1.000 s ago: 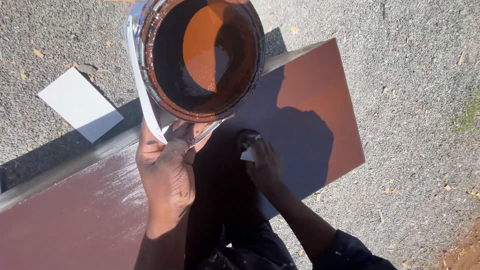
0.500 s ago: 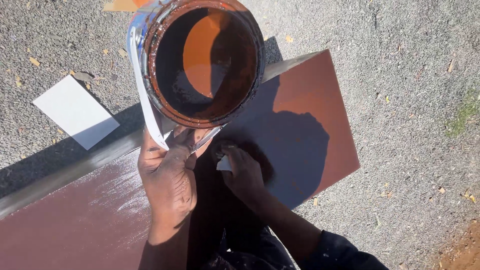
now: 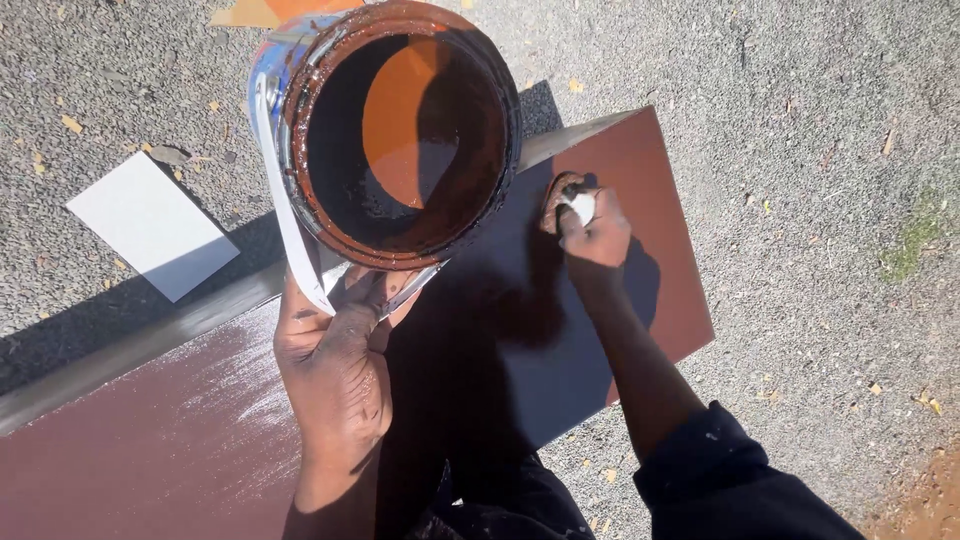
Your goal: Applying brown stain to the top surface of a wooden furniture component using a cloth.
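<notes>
**Q:** Briefly, what is shown from left to right, and how far has the coating been carried?

**A:** At far left a white card [image 3: 152, 225] is seen lying on the gravel ground [image 3: 800, 120], apart from the work. Beside it the long board [image 3: 150, 450] is laid flat; its left portion is covered in dull maroon with pale streaks where coverage looks thin, and its grey edge strip appears uncoated. Further right, a glossier red-brown surface is shown up to the board's right end. The surface is judged to be largely coated, with evening-out of the streaked zone and the far corner seemingly left.

**Q:** How are the hands posed?

**A:** The left hand [image 3: 335, 370] is raised over the board, fingers clenched around the base and peeling white label of the paint can [image 3: 395, 130]. The can is held tilted, its mouth turned toward the camera, so that a shallow pool of brown paint and a sunlit orange patch of inner wall are exposed. To the right, the right hand [image 3: 592, 232] is extended with the forearm straight, the dark sleeve pushed up, and the fist closed on a small paint-stained rag [image 3: 575, 203]. The rag is pressed against the board near its far edge, within the shadow cast by the can and arm.
</notes>
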